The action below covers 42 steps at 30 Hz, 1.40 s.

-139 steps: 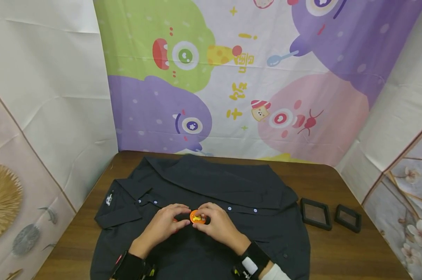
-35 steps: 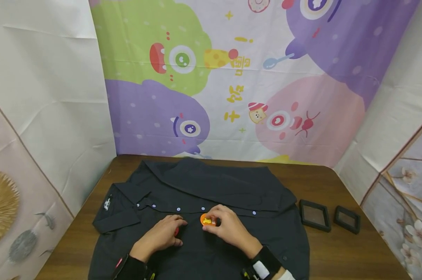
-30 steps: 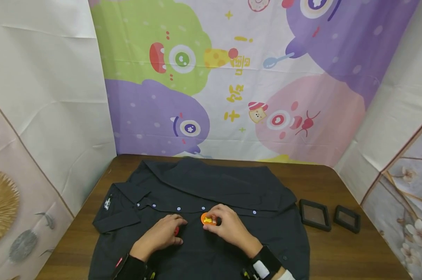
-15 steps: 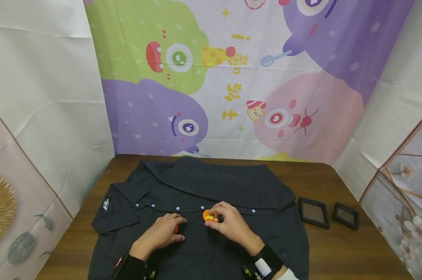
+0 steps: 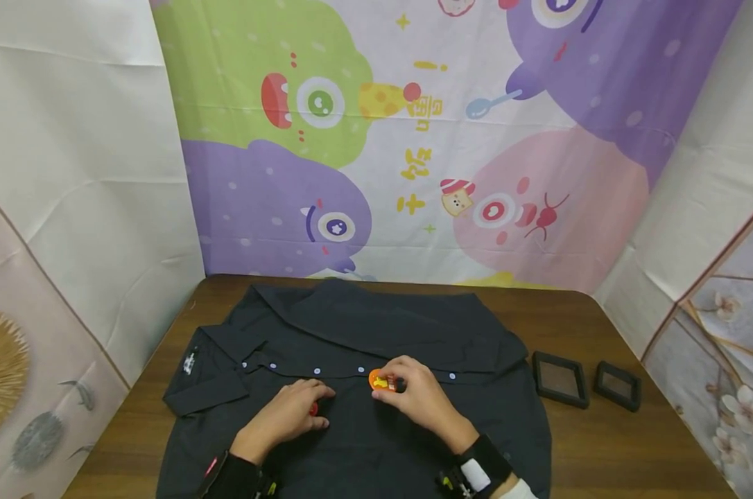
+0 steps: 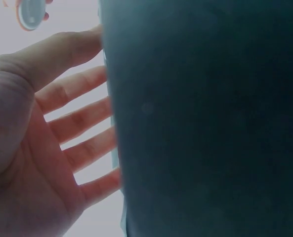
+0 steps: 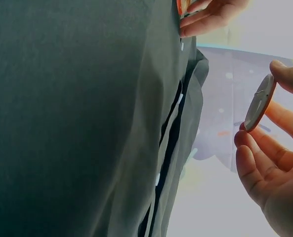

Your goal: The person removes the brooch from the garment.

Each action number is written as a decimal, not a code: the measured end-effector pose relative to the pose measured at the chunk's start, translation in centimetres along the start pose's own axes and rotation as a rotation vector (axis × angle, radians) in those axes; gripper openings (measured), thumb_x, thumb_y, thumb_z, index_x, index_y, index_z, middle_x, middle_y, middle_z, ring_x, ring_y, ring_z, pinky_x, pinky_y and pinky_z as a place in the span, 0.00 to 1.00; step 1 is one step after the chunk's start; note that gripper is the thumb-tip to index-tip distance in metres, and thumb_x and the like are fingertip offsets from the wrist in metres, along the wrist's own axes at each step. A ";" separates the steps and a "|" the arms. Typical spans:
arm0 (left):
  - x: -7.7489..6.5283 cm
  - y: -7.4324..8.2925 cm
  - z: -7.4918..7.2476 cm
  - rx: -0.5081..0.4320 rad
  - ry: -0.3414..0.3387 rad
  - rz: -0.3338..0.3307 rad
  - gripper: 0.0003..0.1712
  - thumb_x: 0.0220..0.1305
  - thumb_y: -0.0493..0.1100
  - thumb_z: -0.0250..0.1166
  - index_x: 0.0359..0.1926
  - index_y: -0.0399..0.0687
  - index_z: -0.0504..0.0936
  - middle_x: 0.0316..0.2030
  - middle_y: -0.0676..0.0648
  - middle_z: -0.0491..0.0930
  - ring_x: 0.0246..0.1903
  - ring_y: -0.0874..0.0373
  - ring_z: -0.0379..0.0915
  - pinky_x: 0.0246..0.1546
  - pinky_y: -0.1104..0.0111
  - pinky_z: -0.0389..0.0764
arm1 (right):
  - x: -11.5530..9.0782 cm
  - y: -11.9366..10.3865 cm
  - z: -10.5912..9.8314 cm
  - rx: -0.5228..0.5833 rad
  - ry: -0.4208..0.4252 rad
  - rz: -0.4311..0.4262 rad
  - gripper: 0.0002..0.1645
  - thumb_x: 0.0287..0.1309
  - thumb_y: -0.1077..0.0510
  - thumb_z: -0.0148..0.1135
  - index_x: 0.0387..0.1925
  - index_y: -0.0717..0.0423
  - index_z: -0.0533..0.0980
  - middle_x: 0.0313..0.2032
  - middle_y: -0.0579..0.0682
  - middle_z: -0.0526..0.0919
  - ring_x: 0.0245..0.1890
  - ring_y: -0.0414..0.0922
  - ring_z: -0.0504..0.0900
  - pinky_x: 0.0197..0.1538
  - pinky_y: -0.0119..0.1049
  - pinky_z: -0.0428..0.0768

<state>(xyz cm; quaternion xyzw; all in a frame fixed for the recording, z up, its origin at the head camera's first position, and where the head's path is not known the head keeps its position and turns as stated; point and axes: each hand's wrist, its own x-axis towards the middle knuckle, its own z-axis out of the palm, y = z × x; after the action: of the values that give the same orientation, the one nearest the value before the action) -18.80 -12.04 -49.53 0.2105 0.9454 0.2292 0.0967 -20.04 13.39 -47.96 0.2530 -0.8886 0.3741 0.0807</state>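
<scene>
My right hand [image 5: 423,396] pinches a round orange pin badge [image 5: 381,380] by its edge, just above the dark shirt [image 5: 351,450]. Yellow figures show on the badge's front. Its pale back, with a pin, faces the right wrist view, where thumb and fingers grip the badge [image 7: 260,103]. To the left, my left hand [image 5: 284,416] rests on the shirt with fingers extended; in the left wrist view the fingertips meet the cloth [image 6: 210,118]. A small red thing [image 5: 314,409], mostly hidden, sits between that hand's thumb and index finger.
The shirt lies spread over a brown wooden table [image 5: 601,450], with a row of light buttons [image 5: 360,370] along its placket. Two black frames, one larger [image 5: 560,379] and one smaller [image 5: 618,386], lie at the right. A cartoon-printed cloth [image 5: 414,138] hangs behind the table.
Both hands were together at the orange badge several seconds ago. Since then they have parted; my right hand has carried the badge rightward, still drifting slightly, while my left hand stays nearly still.
</scene>
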 end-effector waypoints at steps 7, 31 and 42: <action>0.1 -0.2 0.2 0.010 -0.013 -0.004 0.23 0.53 0.45 0.74 0.51 0.46 0.82 0.52 0.42 0.80 0.55 0.42 0.73 0.56 0.43 0.71 | 0.0 0.0 -0.3 0.006 0.009 0.010 0.13 0.46 0.52 0.77 0.36 0.50 0.85 0.39 0.43 0.82 0.37 0.40 0.78 0.34 0.26 0.74; 0.1 -0.4 0.3 0.011 0.025 0.027 0.22 0.55 0.45 0.72 0.51 0.46 0.82 0.50 0.43 0.80 0.54 0.42 0.74 0.54 0.46 0.74 | -0.2 0.5 -1.3 0.008 0.046 0.026 0.14 0.46 0.54 0.77 0.37 0.49 0.86 0.39 0.42 0.82 0.35 0.40 0.76 0.32 0.25 0.72; 0.1 -0.2 0.3 0.036 0.040 0.034 0.22 0.55 0.46 0.72 0.51 0.46 0.82 0.49 0.44 0.80 0.51 0.44 0.75 0.52 0.48 0.75 | -0.3 0.7 -1.6 -0.003 0.030 0.039 0.14 0.47 0.52 0.76 0.37 0.48 0.85 0.40 0.42 0.82 0.36 0.38 0.75 0.33 0.26 0.72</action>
<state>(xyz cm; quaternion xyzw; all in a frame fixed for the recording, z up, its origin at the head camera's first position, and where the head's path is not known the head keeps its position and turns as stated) -18.84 -12.06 -49.91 0.2234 0.9474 0.2180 0.0701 -20.22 15.09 -47.38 0.2297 -0.8927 0.3778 0.0872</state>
